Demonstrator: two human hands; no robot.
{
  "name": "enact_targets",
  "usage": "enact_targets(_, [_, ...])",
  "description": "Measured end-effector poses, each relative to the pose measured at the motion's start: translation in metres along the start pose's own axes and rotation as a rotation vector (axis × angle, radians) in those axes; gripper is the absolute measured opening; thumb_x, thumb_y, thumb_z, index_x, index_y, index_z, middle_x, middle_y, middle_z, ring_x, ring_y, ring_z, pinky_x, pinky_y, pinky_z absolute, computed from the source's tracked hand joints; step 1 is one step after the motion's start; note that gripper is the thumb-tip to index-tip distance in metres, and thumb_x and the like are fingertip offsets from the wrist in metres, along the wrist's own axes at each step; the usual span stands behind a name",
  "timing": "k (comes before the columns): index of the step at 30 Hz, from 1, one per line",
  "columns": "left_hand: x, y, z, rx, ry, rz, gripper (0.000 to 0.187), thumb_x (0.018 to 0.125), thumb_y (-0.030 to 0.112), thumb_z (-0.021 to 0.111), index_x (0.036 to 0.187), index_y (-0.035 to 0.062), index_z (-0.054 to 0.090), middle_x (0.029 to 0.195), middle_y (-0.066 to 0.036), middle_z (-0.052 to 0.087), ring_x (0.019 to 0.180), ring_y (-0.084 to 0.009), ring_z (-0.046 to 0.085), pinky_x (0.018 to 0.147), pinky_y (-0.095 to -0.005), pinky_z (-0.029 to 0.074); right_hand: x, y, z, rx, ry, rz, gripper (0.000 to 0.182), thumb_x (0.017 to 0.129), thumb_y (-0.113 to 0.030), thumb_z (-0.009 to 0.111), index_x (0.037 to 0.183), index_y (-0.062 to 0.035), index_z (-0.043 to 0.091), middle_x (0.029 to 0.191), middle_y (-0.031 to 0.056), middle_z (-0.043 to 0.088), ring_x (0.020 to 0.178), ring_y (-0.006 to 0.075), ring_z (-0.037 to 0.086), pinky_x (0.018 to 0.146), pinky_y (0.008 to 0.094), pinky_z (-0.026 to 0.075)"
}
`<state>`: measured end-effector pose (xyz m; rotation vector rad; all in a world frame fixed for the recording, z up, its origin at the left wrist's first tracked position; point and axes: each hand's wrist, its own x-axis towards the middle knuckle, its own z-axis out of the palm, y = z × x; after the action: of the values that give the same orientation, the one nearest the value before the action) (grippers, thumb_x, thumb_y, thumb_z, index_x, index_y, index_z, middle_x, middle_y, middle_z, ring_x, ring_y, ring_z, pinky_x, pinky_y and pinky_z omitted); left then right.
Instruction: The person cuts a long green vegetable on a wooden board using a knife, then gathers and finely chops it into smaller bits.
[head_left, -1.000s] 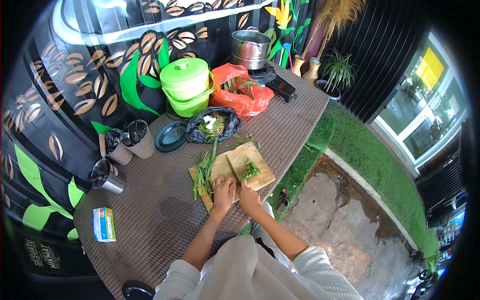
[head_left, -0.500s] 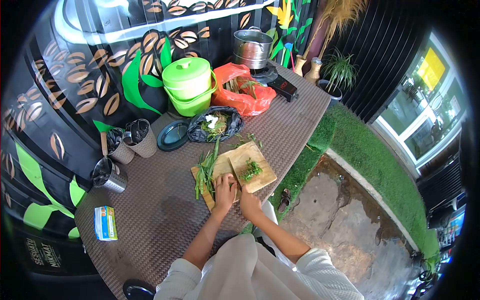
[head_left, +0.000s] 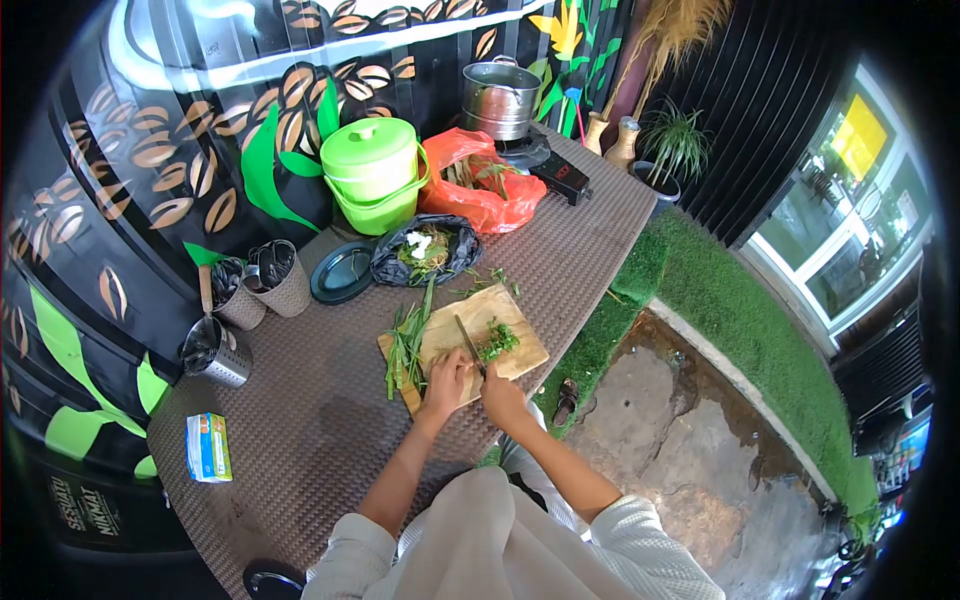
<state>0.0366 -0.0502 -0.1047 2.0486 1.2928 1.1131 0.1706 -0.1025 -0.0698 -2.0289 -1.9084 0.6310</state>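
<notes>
My right hand (head_left: 503,398) is closed around the handle of a knife (head_left: 466,335), its blade pointing away over a wooden cutting board (head_left: 527,362). Close by on the left, my left hand (head_left: 446,380) presses down on the board with curled fingers. Green stalks seem to be under those fingertips, mostly hidden. Chopped greens (head_left: 498,341) lie in a small heap to the right of the blade. Long green leaves (head_left: 407,345) spread across the board's left side and over a second wooden board (head_left: 411,397) beneath it.
Behind the boards are a black plastic bag (head_left: 460,240) with scraps, a dark plate (head_left: 342,272), a lime-green bucket (head_left: 370,170) and a red bag (head_left: 500,205). A steel pot (head_left: 498,98) stands on a portable stove (head_left: 562,178). Utensil holders (head_left: 278,280) and a tissue pack (head_left: 208,447) are leftward.
The knife blade has shifted slightly and its flat shows less. My left hand has moved a little, staying beside the blade. The view has shifted slightly.
</notes>
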Motion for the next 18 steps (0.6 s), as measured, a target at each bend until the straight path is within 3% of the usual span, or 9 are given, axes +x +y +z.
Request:
enact_targets(4, [0.002, 0.003, -0.004, -0.051, -0.022, -0.002, 0.017, 0.079, -0.005, 0.061, 0.09, 0.0023, 0.051, 0.08, -0.011, 0.063, 0.085, -0.0321, 0.061, 0.083, -0.0417, 0.041, -0.006, 0.001, 0.013, -0.001, -0.005, 0.02, 0.03, 0.089, -0.014, 0.047, 0.114, -0.0004, 0.037, 0.08, 0.0291, 0.064, 0.075, 0.0446, 0.065, 0.065, 0.053, 0.052])
enact_targets(6, [0.002, 0.006, -0.008, -0.051, -0.01, 0.045, 0.016, 0.079, -0.004, 0.062, 0.09, 0.0026, 0.052, 0.08, -0.011, 0.062, 0.084, -0.0318, 0.061, 0.082, -0.0417, 0.041, -0.008, -0.003, 0.022, -0.142, -0.013, 0.026, 0.034, 0.089, -0.011, 0.047, 0.119, 0.0023, 0.037, 0.081, 0.0241, 0.067, 0.072, 0.0371, 0.068, 0.059, 0.0444, 0.056])
enact_targets(13, [-0.012, 0.016, -0.004, 0.116, 0.059, 0.073, 0.012, 0.081, 0.004, 0.062, 0.09, 0.0045, 0.054, 0.083, -0.012, 0.06, 0.087, -0.033, 0.055, 0.081, -0.043, 0.04, 0.01, 0.003, 0.021, -0.136, 0.007, -0.062, 0.04, 0.088, -0.009, 0.048, 0.124, 0.0018, 0.034, 0.079, 0.0226, 0.067, 0.072, 0.0358, 0.069, 0.059, 0.0436, 0.057])
enact_targets(18, [-0.012, 0.01, -0.002, 0.056, 0.074, 0.043, 0.01, 0.082, 0.006, 0.06, 0.09, 0.0051, 0.054, 0.084, -0.011, 0.06, 0.085, -0.0339, 0.054, 0.08, -0.0434, 0.04, -0.005, -0.012, 0.019, -0.093, -0.024, 0.056, 0.042, 0.086, -0.01, 0.05, 0.124, 0.0013, 0.034, 0.084, 0.0251, 0.066, 0.078, 0.0371, 0.068, 0.065, 0.0448, 0.056])
